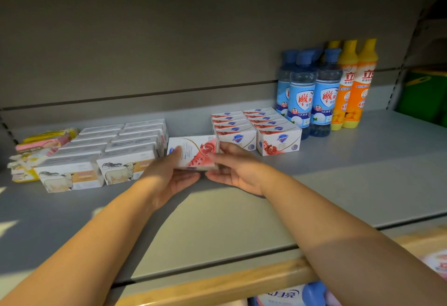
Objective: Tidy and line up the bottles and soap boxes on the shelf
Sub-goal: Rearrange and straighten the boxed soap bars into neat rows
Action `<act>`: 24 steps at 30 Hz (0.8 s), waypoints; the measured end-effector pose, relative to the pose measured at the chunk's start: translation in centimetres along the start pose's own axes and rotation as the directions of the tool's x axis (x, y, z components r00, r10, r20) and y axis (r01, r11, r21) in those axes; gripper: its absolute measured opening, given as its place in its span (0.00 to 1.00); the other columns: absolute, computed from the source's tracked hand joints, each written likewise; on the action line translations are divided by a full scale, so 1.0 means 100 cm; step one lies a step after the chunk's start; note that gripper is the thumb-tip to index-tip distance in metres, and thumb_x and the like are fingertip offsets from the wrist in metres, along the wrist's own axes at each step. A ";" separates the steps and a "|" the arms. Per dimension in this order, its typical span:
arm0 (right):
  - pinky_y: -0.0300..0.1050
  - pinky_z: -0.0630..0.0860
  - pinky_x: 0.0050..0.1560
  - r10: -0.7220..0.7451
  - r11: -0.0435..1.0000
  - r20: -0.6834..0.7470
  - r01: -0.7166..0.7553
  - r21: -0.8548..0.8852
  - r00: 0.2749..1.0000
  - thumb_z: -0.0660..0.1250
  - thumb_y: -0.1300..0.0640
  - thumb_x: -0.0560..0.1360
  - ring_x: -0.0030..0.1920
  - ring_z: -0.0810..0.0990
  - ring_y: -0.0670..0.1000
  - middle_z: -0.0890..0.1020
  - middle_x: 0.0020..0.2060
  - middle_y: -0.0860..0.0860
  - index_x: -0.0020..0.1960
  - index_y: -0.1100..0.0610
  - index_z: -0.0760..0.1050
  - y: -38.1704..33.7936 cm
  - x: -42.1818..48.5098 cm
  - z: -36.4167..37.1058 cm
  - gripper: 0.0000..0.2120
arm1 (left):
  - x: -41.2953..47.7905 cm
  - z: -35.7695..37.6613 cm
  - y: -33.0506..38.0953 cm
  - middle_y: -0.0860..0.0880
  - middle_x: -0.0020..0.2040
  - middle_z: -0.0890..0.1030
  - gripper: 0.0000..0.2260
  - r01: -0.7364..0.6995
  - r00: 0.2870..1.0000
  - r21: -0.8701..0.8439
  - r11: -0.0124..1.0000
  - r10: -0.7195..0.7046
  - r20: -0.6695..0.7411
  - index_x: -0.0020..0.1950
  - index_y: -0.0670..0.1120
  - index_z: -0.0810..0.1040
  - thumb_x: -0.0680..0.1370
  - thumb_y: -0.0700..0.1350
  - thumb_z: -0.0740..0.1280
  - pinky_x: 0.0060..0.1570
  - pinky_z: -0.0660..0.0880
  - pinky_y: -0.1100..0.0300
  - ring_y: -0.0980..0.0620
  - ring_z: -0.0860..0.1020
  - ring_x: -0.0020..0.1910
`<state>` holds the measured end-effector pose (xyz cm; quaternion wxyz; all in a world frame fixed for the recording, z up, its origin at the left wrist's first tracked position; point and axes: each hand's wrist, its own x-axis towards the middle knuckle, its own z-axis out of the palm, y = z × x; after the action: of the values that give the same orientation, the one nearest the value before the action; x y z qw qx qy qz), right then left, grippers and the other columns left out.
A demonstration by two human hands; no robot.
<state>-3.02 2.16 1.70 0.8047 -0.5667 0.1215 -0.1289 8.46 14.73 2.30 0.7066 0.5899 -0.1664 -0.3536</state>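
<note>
left hand (169,175) and right hand (238,172) pinch the loose soap box (194,153) at its ends, in the gap between the sheep boxes (125,167) and the matching red rows (278,141) on the shelf (362,160). best squared label-forward, then slid flush with their front edge.

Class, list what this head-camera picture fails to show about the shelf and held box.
Head view: underside of the held soap box, covered by the left hand and right hand.
Only the cap of the rear bottle shows, behind the blue bottles.
The lower-shelf packs, cut off by the bottom edge.
</note>
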 end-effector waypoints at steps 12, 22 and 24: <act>0.32 0.69 0.16 0.301 0.946 -0.114 -0.282 0.160 0.947 0.63 0.40 0.73 0.19 0.73 0.45 0.74 0.21 0.50 0.51 0.56 0.75 -0.015 -0.006 -0.005 0.19 | -0.009 -0.005 -0.004 0.55 0.61 0.71 0.31 -0.457 0.889 0.488 0.744 0.367 0.273 0.66 0.61 0.60 0.71 0.41 0.72 0.51 0.74 0.70 0.63 0.77 0.54; 0.32 0.67 0.20 0.188 0.957 -0.173 -0.220 -0.190 0.967 0.51 0.31 0.75 0.21 0.75 0.46 0.78 0.24 0.52 0.44 0.57 0.74 -0.012 -0.006 0.000 0.29 | 0.001 -0.001 -0.006 0.46 0.48 0.81 0.09 -0.421 0.907 0.166 0.892 0.412 0.089 0.53 0.48 0.73 0.77 0.50 0.63 0.34 0.79 0.60 0.50 0.81 0.39; 0.34 0.70 0.22 0.104 0.964 -0.156 -0.138 -0.226 0.982 0.53 0.35 0.77 0.23 0.76 0.46 0.79 0.25 0.51 0.46 0.57 0.75 -0.009 -0.005 0.002 0.26 | 0.005 -0.001 -0.003 0.44 0.39 0.78 0.11 -0.363 0.931 0.133 0.922 0.365 0.007 0.53 0.45 0.71 0.81 0.52 0.57 0.28 0.75 0.60 0.51 0.75 0.28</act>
<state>-3.51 2.27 2.68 0.7273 -0.6390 0.2279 -0.1042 8.79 14.46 1.86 0.7208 0.5974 -0.2896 -0.1992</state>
